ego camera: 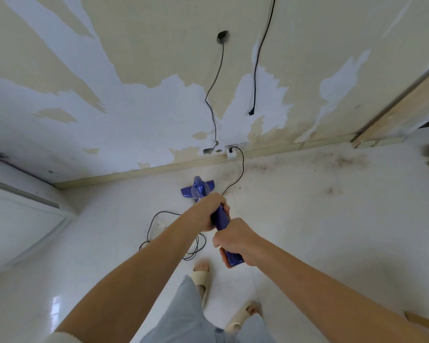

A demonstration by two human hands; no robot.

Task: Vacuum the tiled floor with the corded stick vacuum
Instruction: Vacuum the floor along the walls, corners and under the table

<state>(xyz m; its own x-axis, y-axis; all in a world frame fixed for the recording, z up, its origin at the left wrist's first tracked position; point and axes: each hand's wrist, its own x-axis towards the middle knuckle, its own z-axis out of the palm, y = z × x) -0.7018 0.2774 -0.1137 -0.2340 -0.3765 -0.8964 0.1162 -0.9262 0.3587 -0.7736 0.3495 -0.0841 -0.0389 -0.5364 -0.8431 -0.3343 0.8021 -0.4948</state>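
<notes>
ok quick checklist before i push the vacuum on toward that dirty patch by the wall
1. Grip: left hand and right hand both hold the vacuum handle: ok.
2. Plug seated in the wall socket: ok.
3. Cord clear of the path: not ok, it runs beside the head.
4. Slack loops clear of the feet: not ok.
5. Motor running: cannot tell.

Both forearms are bare up to the elbows, and the left hand (209, 210) and right hand (234, 240) wear no gloves, rings or watch. A pale sleeve edge (57, 337) shows at the left arm. Light grey-blue trousers (183, 315) cover the legs. Cream open-toed slide sandals (201, 278) are on both feet, toes bare
</notes>
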